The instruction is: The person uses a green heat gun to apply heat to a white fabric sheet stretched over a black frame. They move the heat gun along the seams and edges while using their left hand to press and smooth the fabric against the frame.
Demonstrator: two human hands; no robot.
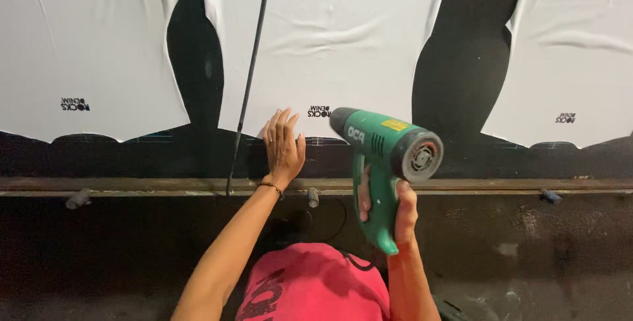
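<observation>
right hand [395, 212] clenched on green heat gun [386, 153] | barrel points left | left hand [283, 148] flat, released, on white shirt [330, 44]

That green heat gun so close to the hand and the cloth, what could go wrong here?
The heat gun in the right hand points toward the left hand, which lies flat on the white fabric panel: fingers might get burned. Held too long, the fabric could scorch. Its black cord might snag.

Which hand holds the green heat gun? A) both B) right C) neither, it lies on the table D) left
B: the right hand grips the handle of the green heat gun, while the left hand lies flat, palm down, at the hem of the middle white shirt.
</observation>
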